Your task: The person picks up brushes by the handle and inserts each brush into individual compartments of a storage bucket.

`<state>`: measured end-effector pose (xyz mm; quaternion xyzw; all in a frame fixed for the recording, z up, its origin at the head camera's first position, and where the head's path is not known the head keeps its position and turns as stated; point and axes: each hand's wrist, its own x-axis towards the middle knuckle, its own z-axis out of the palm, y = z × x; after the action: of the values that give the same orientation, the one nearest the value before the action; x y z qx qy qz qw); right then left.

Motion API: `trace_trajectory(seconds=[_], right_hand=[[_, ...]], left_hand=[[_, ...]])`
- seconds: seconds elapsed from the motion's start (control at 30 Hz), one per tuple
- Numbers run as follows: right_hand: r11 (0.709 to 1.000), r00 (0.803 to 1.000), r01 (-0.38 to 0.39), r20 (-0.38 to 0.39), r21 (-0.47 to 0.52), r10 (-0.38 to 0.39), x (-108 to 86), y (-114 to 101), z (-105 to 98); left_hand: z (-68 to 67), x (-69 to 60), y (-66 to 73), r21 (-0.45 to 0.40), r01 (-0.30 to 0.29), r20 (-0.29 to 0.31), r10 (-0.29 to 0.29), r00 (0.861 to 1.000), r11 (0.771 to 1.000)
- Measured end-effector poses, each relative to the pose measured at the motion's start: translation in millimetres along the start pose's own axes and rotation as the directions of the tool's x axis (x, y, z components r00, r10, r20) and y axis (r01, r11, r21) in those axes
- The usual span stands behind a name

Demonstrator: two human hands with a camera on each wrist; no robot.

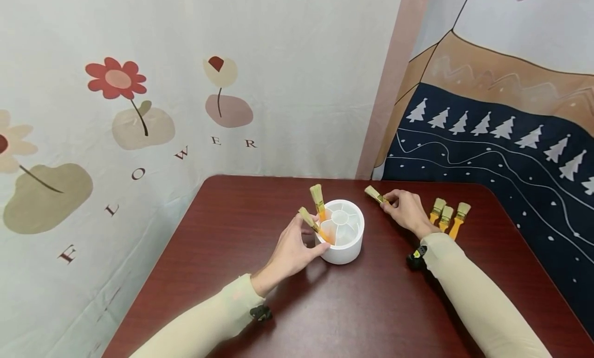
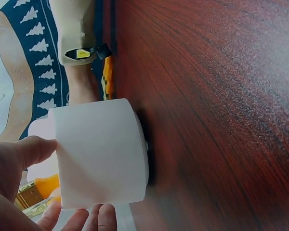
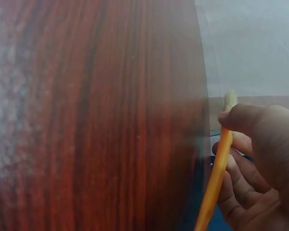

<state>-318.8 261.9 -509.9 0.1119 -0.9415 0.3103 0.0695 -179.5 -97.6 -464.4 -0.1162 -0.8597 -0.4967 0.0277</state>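
Note:
A round white divided container (image 1: 341,252) stands mid-table with two yellow-handled brushes leaning in its left compartments, one (image 1: 317,195) behind the other (image 1: 308,218). My left hand (image 1: 290,252) grips the container's left side, thumb at the rim and fingers round the wall; in the left wrist view the white wall (image 2: 101,154) lies between thumb and fingers. To the right of the container, my right hand (image 1: 406,209) pinches another brush (image 1: 374,194), its bristles pointing up-left. The right wrist view shows the orange handle (image 3: 216,180) between thumb and fingers.
Three more brushes (image 1: 457,221) lie on the table right of my right hand, partly behind the wrist. The dark red table (image 1: 362,306) meets a flower-printed curtain (image 1: 297,79) at its back and a tree-printed cloth (image 1: 492,151) on the right.

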Motion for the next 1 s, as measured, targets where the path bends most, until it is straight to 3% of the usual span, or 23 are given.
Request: trace_trajectory(seconds=[0.63,1.0], right_hand=[[0.996,0.994,0.028,-0.110,0.084,-0.019,-16.3,-17,-10],[0.987,0.999,-0.030,-0.032,0.157,0.036,-33.6,-35,-23]], left_hand=[[1.5,1.2,-1.8,0.026,0.004,-0.002,-0.004,1.000,1.000],[2.7,1.2,-0.8,-0.035,0.026,0.002,-0.026,1.000,0.999]])
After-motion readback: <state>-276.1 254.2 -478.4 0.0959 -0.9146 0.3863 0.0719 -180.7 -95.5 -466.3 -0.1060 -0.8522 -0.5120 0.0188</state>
